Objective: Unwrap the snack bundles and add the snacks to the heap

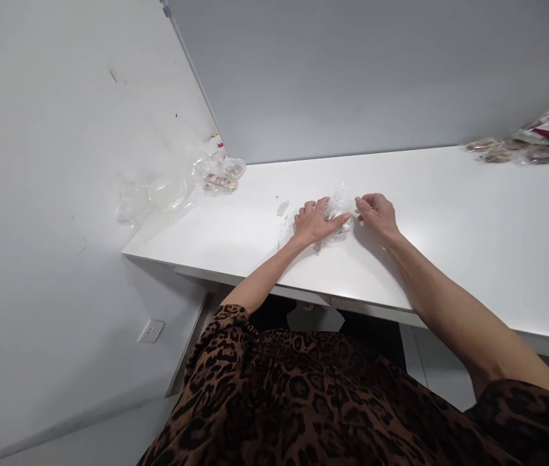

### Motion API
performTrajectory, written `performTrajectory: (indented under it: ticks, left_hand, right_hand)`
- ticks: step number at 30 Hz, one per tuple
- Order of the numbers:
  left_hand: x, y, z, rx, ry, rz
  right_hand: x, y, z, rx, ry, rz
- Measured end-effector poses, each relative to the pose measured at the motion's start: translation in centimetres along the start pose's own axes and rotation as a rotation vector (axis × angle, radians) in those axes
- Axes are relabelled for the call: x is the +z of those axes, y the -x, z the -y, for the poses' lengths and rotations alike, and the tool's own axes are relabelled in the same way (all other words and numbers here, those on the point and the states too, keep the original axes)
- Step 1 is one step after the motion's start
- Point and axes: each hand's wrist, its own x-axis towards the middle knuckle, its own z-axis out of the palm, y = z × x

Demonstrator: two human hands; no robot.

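A small clear plastic bag [339,206] lies crumpled on the white table, with something brownish and shiny inside that I cannot make out. My left hand [312,222] rests flat over the bag's left side, fingers spread and the thumb stretched across the plastic. At the bag's right edge, my right hand [377,213] is closed, thumb and fingertips pinched together against the plastic. The bit between those fingertips is too small to see clearly.
Crinkled clear wrappers [167,193] and a packaged item [220,181] lie at the table's left end, by the wall. Several wrapped packets [540,145] are piled at the far right. A grey panel [352,77] rises along the back edge of the white table [473,246].
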Motion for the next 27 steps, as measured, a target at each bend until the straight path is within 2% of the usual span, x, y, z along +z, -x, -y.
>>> performTrajectory:
  ticks: [3, 5, 9, 11, 13, 15, 17, 21, 24, 27]
  left_hand:
    - [1.1, -0.6, -0.7, -0.005, -0.041, 0.017]
    - [1.5, -0.9, -0.7, -0.014, 0.079, -0.013]
    - [1.5, -0.9, -0.3, -0.059, 0.592, -0.125]
    - [1.1, -0.9, -0.1, -0.079, 0.894, -0.113]
    - [0.6, -0.9, 0.0, -0.104, 1.177, -0.068]
    - [0.0, -1.1, 0.2, -0.164, 1.411, -0.046]
    - [-0.6, -1.2, 0.5, -0.252, 1.578, -0.051]
    - [-1.0, -1.4, 0.8, -0.408, 1.681, 0.057]
    - [-0.6, -1.7, 0.8, -0.422, 1.669, 0.123]
    - [-0.2, -2.4, 1.2, -0.45, 1.648, 0.035]
  right_hand:
    - [0.0, -0.3, -0.6, 0.008, 0.044, 0.07]
    - [0.2, -0.2, -0.3, 0.052, -0.042, 0.076]
    - [0.7, 0.4, 1.3, 0.218, -0.291, 0.051]
    - [0.6, 0.8, 2.3, 0.294, -0.399, 0.155]
    - [0.3, 1.0, 3.1, 0.313, -0.502, 0.259]
    - [-0.3, 1.1, 3.7, 0.273, -0.61, 0.259]
    - [-0.9, 0.9, 4.1, 0.198, -0.701, 0.19]
    - [-2.0, 0.8, 4.8, -0.017, -0.775, 0.149]
    - [-2.9, 1.6, 5.6, -0.135, -0.724, 0.244]
    - [-3.8, 2.9, 6.1, -0.151, -0.639, 0.447]
